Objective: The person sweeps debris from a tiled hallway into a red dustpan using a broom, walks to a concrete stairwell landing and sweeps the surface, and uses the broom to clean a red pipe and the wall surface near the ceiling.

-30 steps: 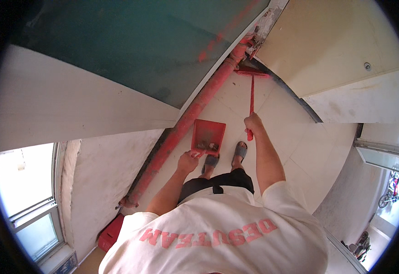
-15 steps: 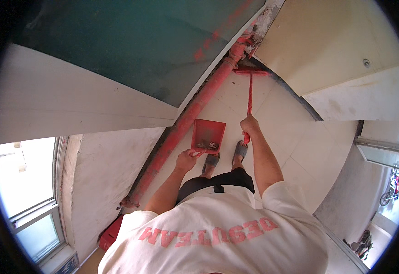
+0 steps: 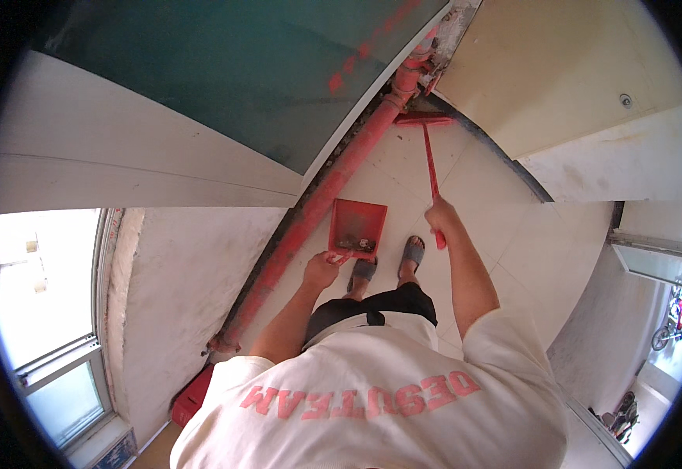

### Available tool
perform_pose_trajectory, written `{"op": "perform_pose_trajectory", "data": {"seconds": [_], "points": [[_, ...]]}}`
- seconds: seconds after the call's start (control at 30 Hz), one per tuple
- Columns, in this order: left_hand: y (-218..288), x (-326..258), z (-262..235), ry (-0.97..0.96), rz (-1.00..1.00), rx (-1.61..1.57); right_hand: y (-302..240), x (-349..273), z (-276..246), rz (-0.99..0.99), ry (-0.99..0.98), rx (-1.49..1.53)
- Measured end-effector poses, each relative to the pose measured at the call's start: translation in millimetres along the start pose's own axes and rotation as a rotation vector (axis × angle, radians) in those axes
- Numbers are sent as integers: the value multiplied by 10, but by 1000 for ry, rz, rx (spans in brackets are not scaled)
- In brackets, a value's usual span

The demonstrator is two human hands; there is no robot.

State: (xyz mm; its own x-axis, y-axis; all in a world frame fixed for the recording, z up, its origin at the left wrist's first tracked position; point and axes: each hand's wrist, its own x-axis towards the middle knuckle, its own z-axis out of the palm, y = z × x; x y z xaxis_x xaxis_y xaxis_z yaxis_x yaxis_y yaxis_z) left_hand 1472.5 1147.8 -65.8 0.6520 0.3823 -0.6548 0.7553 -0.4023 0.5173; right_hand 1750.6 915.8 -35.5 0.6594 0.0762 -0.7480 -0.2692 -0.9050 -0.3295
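Firmly gripped: pan near, broom far

Our left hand [image 3: 321, 270] is curled round the handle of the red pan [image 3: 358, 227], with no gap showing between fingers and palm. Our right hand [image 3: 442, 215] makes a fist near the top end of the red broom [image 3: 432, 166], a short end poking out below it. The pan sits just ahead of our left sandal [image 3: 364, 270]; we can't tell whether it touches the floor [image 3: 521, 250]. Some debris [image 3: 364, 244] lies at its handle end. The broom's head reaches the far corner, between the red pipe [image 3: 341, 177] and the dark skirting [image 3: 485, 147].

If our left wrist rolls forward, that debris could slide over the far lip. A hard sideways pull might snag the broom on the pipe or the wall, and a quick flick could send the speck [image 3: 400, 137] under the pipe.

On our left the pipe crowds the pan, leaving little sideways play. Ahead, the corner narrows to about the broom head's breadth. Bare tiles spread widest to our right, past our right sandal [image 3: 413, 252], so that arm has the freer swing.
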Motion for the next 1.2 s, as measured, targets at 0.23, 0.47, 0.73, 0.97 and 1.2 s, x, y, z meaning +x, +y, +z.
{"op": "perform_pose_trajectory", "data": {"seconds": [0.23,0.47,0.73,0.97,1.2], "points": [[-112,-39,124,66,40,-22,421,-742,155,54,-84,-170],[-11,-58,84,23,9,29,57,-35,-163,-11,-56,-53],[76,-158,39,60,12,68,398,-886,113,80,-87,-220],[128,-126,-3,91,25,29,347,-420,-275,40,-9,-123],[-545,-116,-104,36,-168,33,767,-420,-459,36,15,-278]]}}
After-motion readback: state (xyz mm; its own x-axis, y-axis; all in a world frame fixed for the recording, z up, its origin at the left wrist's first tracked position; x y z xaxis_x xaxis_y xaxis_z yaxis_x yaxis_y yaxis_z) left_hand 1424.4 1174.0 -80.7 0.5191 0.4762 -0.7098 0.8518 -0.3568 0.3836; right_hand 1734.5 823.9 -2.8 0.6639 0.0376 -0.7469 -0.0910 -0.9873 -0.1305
